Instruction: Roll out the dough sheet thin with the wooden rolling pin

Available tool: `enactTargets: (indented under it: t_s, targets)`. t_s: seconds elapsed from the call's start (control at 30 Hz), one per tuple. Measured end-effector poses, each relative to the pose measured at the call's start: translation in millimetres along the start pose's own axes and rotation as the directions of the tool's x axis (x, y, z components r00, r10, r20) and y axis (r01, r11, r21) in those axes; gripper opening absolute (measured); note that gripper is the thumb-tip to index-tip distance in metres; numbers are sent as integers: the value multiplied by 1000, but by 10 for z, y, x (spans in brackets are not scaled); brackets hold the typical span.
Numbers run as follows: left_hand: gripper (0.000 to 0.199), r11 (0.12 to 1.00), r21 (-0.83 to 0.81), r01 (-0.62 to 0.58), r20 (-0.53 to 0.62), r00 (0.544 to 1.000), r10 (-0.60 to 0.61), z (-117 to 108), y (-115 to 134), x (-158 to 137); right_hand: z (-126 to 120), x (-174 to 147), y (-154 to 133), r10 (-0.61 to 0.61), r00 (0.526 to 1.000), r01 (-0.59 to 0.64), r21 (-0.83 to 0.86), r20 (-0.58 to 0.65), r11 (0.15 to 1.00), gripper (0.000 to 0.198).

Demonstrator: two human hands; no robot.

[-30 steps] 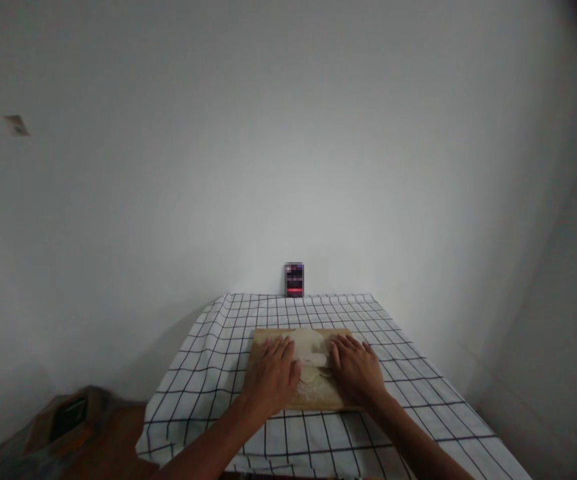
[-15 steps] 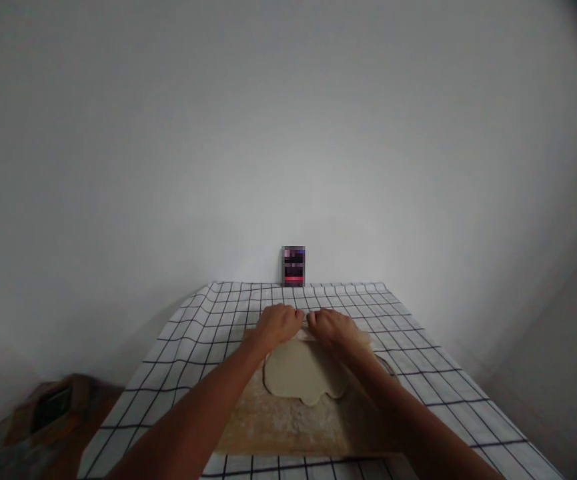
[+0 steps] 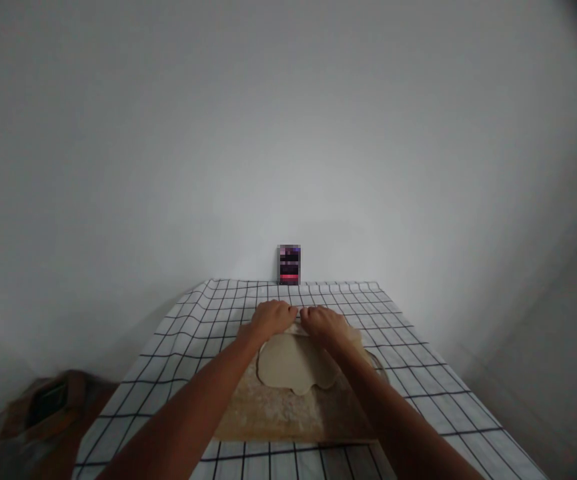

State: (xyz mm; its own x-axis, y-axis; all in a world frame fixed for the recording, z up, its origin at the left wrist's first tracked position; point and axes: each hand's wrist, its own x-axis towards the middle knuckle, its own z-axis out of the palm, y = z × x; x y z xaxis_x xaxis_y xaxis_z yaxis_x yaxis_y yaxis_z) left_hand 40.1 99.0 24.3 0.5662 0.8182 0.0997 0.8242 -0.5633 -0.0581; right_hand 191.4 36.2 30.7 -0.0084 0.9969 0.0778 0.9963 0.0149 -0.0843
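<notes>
Far left, low in the corner, sits a blurred brown bundle (image 3: pixel 48 407), soft-edged; I cannot tell what it is. Next comes the white cloth with a thin black grid (image 3: pixel 188 333), draped over the table, slightly rumpled along its left fall.

At the centre lies the pale wooden board (image 3: pixel 273 420), rectangular, its near half dusted with floury white patches, grainy and matt. On it rests the flat sheet of cream dough (image 3: pixel 288 363), smooth, thin, its near edge lobed and uneven rather than round.

My left hand (image 3: pixel 272 319) is palm-down at the far edge of the dough, fingers curled over and pressing on a thin pale rolling pin (image 3: pixel 299 328), of which only a light sliver shows between and under my hands. The hand is curved narrow over the pin, not wrapped fully around it as far as I can see. My right hand (image 3: pixel 324 323) sits just beside it, knuckles nearly touching the left, the same bent, downward-pressing shape on the pin. Both forearms run straight out over the board.

Beyond the hands, against the plain grey-white wall, stands a small dark upright box with red and purple bands (image 3: pixel 289 265), blurred. Right of the board the grid cloth continues flat to the table edge.
</notes>
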Motion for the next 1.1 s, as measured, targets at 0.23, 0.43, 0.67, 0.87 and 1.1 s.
enactTargets:
  t_s: [0.23, 0.43, 0.67, 0.87, 1.1]
  targets:
    - [36, 994, -17, 104, -162, 981, -106, -72, 276, -601, 108, -586, -170, 7, 986, -5, 11, -164, 1000, 47]
    - [36, 996, -94, 8, -268, 963, -33, -84, 375, -1072, 213, -1024, -192, -71, 969, 92, 76, -238, 993, 48]
    - [29, 972, -228, -59, -321, 947, -18, -10, 386, -1546, 124, -1335, 88, -122, 964, 147, 92, -236, 985, 36]
    - [30, 933, -354, -57, -208, 978, -19, -156, 206, -1658, -6, -1361, 118, -142, 966, 162, 77, -218, 984, 38]
    - [48, 974, -205, -95, -194, 980, 55, -51, 106, -1607, 56, -1199, 12, -146, 969, 163, 70, -202, 984, 42]
